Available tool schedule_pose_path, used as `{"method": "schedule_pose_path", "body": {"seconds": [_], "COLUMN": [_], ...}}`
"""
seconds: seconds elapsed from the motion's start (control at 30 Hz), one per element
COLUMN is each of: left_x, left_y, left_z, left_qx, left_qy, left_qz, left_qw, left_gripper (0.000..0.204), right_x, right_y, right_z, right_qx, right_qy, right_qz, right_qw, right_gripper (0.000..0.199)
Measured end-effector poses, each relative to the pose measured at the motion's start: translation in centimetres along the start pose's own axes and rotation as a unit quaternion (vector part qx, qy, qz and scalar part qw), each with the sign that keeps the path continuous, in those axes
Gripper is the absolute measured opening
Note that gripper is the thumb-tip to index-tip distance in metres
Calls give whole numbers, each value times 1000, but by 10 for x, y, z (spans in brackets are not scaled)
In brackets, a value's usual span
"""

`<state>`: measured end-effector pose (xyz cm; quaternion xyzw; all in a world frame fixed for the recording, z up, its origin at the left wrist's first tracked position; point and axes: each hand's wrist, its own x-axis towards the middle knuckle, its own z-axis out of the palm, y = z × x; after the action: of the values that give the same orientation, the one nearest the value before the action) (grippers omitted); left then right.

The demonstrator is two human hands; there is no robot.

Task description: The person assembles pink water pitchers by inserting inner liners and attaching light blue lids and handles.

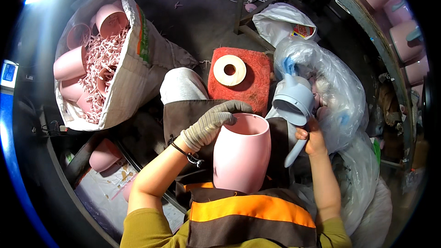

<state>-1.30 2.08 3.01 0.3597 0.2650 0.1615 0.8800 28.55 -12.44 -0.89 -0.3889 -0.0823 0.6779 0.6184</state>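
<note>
A smooth pink plastic pot (241, 160) stands in my lap, its round opening facing up. My left hand (209, 126), in a grey knitted glove, is closed over the far left of its rim, with the fingers bent over the edge. To the right of the pot, my bare right hand (316, 140) grips a pale blue-grey plastic watering-can top (296, 97). This part has a round collar, a short spout at its upper end and a curved handle hanging down. It is tilted and apart from the pot.
Ahead of my knees a pale wooden ring (220, 76) lies on a red padded seat (258, 89). At left a white sack (143, 80) holds pink pots and plastic scraps. A clear plastic bag (347, 94) bulges at right, beside a metal rack (367, 25) with more pink pots.
</note>
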Motion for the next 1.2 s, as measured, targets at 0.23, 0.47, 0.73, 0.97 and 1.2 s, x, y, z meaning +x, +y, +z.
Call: {"method": "schedule_pose_path", "body": {"seconds": [0.23, 0.47, 0.73, 0.97, 1.2], "left_x": [14, 2, -7, -1, 1], "left_y": [-15, -7, -24, -31, -36], "left_z": [-18, 2, -20, -20, -24], "left_qx": [34, -120, -75, -135, -124], "left_qy": [119, -50, -60, -74, -85], "left_qz": [29, 28, 55, 32, 34], "left_qw": [992, 991, 994, 987, 988], "left_gripper": [42, 59, 95, 100, 95], "right_x": [12, 31, 36, 40, 38], "right_y": [-48, -48, -39, -27, -13], "right_z": [100, 120, 136, 123, 108], "right_qx": [-316, -322, -368, -373, -369], "right_qy": [22, -29, -31, -36, -40], "right_qz": [7, 105, 94, 106, 64], "right_qw": [949, 940, 925, 921, 926], "right_gripper": [29, 30, 35, 38, 39]}}
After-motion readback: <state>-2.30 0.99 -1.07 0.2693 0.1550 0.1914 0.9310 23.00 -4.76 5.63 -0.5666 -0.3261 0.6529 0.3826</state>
